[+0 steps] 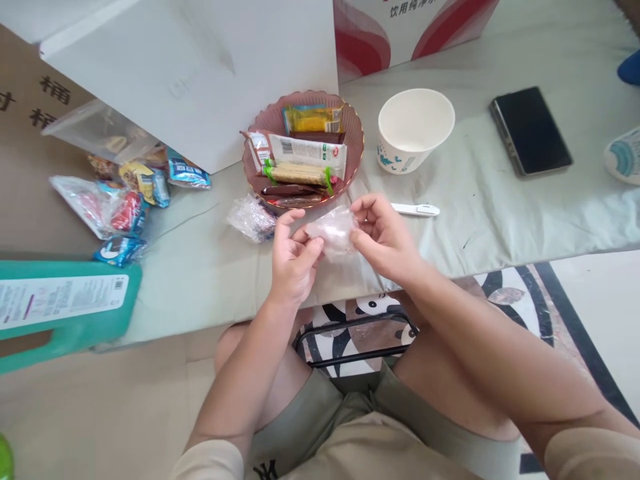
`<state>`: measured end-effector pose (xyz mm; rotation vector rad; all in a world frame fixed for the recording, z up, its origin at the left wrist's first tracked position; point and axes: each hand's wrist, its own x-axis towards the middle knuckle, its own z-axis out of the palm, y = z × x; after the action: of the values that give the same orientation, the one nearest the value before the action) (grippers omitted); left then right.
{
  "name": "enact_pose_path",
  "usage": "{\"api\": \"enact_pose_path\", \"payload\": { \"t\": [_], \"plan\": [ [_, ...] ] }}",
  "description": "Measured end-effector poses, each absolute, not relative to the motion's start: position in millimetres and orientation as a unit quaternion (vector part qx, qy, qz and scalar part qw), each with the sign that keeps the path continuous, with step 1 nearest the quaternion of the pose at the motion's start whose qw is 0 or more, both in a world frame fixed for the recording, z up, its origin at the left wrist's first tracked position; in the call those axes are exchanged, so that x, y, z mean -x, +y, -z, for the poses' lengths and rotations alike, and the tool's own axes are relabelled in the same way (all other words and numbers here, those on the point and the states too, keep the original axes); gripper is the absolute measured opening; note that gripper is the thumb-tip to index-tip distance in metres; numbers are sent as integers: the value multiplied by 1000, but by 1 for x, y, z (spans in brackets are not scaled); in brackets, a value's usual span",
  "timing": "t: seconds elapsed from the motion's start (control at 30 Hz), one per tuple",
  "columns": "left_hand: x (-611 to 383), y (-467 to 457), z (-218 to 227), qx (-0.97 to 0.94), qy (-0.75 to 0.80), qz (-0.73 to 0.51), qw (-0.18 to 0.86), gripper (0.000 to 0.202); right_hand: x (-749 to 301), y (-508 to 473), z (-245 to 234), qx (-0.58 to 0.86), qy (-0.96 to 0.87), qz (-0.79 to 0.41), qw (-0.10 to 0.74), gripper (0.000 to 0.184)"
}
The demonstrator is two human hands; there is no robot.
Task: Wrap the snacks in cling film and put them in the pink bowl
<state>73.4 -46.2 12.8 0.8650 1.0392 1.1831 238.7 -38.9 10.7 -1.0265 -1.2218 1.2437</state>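
Note:
Between my two hands is a crumpled clear plastic bag (336,230), held just above the front part of the cloth-covered table. My left hand (296,257) pinches its left side between thumb and fingers. On the other side, my right hand (383,237) grips the bag with thumb and index finger. Right behind the hands stands a pink scalloped bowl (356,157) of wrapped snacks, among them a white-wrapped bar (305,152) and a bundle of pale sticks (299,174). A crinkled clear wrapper (251,219) lies left of my left hand. Beyond my right fingers rests a white utility-knife-like object (417,210).
A white paper cup (416,127) and a black phone (533,130) are to the right. Snack packets (125,207) lie at the left, near a green jug (65,340). A large white box (200,73) and a red-and-white carton (400,37) stand behind.

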Motion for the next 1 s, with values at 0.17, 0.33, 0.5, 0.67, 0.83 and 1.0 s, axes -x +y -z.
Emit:
{"api": "enact_pose_path", "payload": {
  "t": [0.17,0.33,0.5,0.67,0.83,1.0],
  "plan": [
    [-102,-5,-61,-507,435,-544,508,34,-278,-24,-15,469,-375,-470,647,24],
    [-176,111,-100,-685,358,-429,468,42,-340,-3,-4,480,-227,-460,711,30],
    [-238,174,-91,-793,433,-195,381,53,-362,2,0,482,-245,-459,705,38],
    [-250,177,-78,-797,451,-127,381,49,-360,2,-4,489,-258,-449,702,41],
    [-259,177,-73,-815,451,-54,361,38,-355,4,-8,501,-255,-459,688,43],
    [-260,167,-91,-891,393,43,223,25,-350,0,-16,468,-238,-483,701,37]
  ]
}}
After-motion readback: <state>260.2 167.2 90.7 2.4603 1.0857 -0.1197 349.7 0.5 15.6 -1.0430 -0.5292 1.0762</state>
